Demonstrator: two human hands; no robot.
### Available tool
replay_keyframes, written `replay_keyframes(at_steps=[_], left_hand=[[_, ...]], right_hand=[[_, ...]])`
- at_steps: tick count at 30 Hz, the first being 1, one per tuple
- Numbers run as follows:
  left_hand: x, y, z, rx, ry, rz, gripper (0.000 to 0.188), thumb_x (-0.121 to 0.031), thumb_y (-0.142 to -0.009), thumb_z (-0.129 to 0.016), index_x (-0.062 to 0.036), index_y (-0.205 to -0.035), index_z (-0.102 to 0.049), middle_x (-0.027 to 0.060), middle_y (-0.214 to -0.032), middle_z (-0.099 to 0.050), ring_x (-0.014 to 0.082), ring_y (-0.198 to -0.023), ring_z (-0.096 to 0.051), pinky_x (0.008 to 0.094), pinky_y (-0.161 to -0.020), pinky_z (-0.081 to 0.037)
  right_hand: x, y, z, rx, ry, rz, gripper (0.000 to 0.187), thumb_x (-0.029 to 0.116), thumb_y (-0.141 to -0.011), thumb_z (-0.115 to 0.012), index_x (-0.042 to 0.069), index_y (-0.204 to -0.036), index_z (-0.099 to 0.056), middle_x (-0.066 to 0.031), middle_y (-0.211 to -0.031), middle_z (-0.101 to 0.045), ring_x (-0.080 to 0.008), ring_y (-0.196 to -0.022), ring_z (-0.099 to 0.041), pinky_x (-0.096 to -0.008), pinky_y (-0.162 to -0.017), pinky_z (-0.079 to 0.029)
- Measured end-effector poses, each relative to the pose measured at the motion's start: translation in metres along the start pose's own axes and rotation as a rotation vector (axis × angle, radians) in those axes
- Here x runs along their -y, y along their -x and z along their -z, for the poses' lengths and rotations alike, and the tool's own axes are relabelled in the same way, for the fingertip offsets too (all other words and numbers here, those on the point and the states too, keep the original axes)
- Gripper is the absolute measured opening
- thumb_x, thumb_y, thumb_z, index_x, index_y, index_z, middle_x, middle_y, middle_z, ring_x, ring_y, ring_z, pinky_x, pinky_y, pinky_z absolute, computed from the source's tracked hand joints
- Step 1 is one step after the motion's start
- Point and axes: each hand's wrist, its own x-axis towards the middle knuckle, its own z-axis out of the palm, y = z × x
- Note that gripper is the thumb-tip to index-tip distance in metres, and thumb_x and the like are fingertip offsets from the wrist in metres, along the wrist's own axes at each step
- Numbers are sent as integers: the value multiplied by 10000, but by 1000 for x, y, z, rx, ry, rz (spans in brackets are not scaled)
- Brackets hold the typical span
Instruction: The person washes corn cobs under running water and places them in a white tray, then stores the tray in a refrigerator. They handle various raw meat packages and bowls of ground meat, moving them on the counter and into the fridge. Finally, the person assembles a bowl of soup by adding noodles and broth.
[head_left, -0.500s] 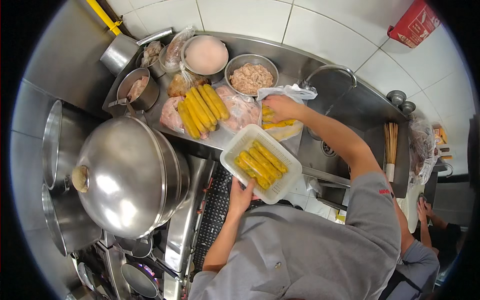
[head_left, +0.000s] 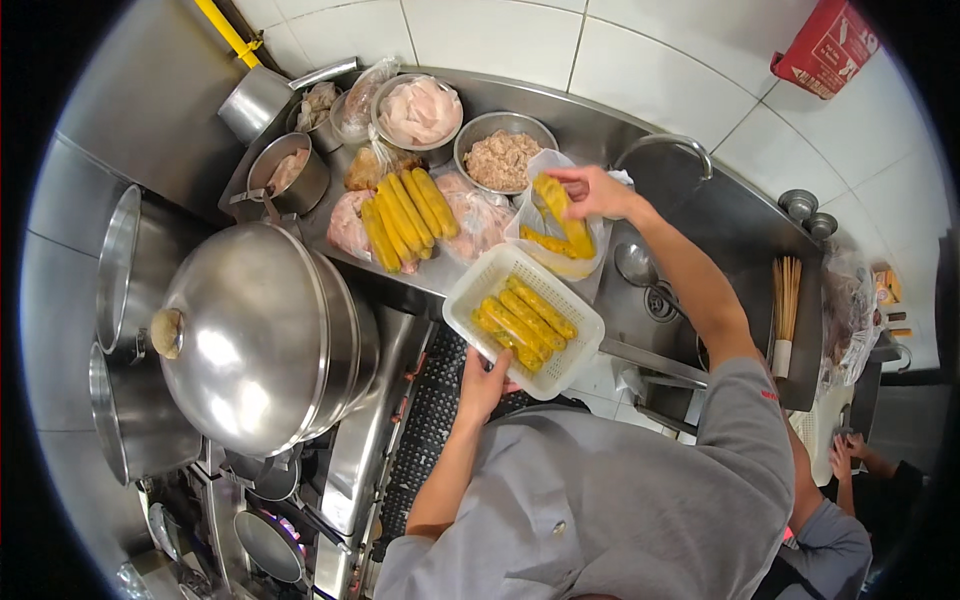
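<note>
My right hand point(head_left: 602, 192) pinches a long yellow roll point(head_left: 550, 195), raised on end at the mouth of a white plastic bag point(head_left: 578, 267). More yellow pieces show inside that bag. With my left hand point(head_left: 484, 386) I grip the near-left rim of a white perforated plastic basket point(head_left: 580, 372), thumb over the edge. Several yellow rolls point(head_left: 516, 328) lie side by side in the basket, seemingly wrapped in clear film. Left of the bag, a row of similar yellow rolls point(head_left: 408, 215) rests on bags of pale pink meat point(head_left: 475, 222).
Behind are bowls of minced meat point(head_left: 502, 160) and pale meat slices point(head_left: 420, 108). A large domed steel pot point(head_left: 245, 335) stands at left, above pans. On the right, a sink with a tap point(head_left: 680, 140), a ladle point(head_left: 634, 262) and wooden sticks point(head_left: 786, 305). Another person's hands point(head_left: 848, 450) show far right.
My right hand has come up out of the white bag, lifting a yellow roll. The bag's mouth now stands wider. My left hand keeps its hold on the basket.
</note>
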Motion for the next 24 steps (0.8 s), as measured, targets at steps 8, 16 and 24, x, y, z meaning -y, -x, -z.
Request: replay_keyframes(at_steps=[8, 16, 24], left_hand=[[0, 4, 2, 99, 96, 124, 366, -224, -958, -497, -95, -1270, -357, 120, -1146, -538, 231, -872, -649, 334, -731, -566], [9, 1, 10, 207, 184, 140, 279, -131, -962, -467, -85, -1225, -386, 93, -1150, -531, 243, -919, -634, 366, -811, -541], [0, 1, 13, 229, 250, 90, 213, -83, -954, -463, -74, -1160, -409, 66, -1136, -541, 188, -892, -641, 341, -813, -547]], right_hand=[[86, 27, -107, 7, 251, -117, 718, 179, -688, -756, 37, -1328, -465, -86, -1178, -564, -123, -956, -570, -265, -821, -475], [30, 37, -199, -148, 879, -239, 785, 420, -667, -715, 40, -1304, -457, -271, -1119, -521, -382, -997, -566, -423, -857, -465], [-4, 32, -115, -594, 746, 122, 329, 294, -741, -656, 78, -988, -682, -170, -924, -610, -339, -886, -593, -439, -778, -475]])
